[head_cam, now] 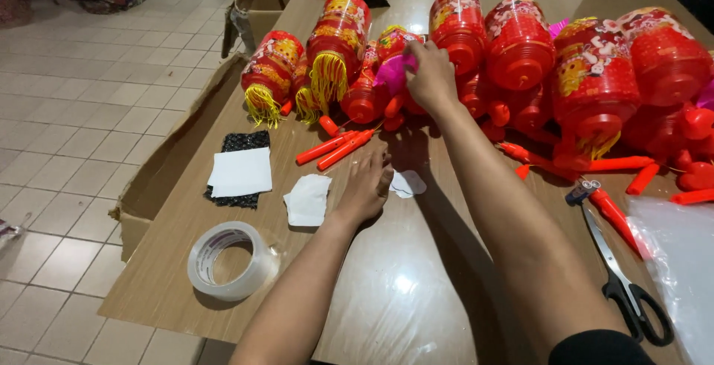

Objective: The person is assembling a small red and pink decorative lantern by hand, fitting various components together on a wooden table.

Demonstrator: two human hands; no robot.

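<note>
My right hand point(430, 76) reaches far across the wooden table point(387, 298) and pinches a pink piece point(393, 72) at a red plastic lantern point(392, 45) in the pile. My left hand point(366, 186) lies flat on the table, fingers together, beside small white paper scraps point(308, 200) and just below two orange lantern handles point(336, 149). It holds nothing. Many red lanterns point(520, 45) with yellow tassels point(327, 78) lie in a row across the far half of the table.
A roll of clear tape point(232, 261) sits near the front left edge. Black-handled scissors point(621, 272) lie at the right, by a clear plastic bag point(680, 261). White paper on black mesh point(239, 171) lies left. Open cardboard boxes point(160, 179) stand beside the table.
</note>
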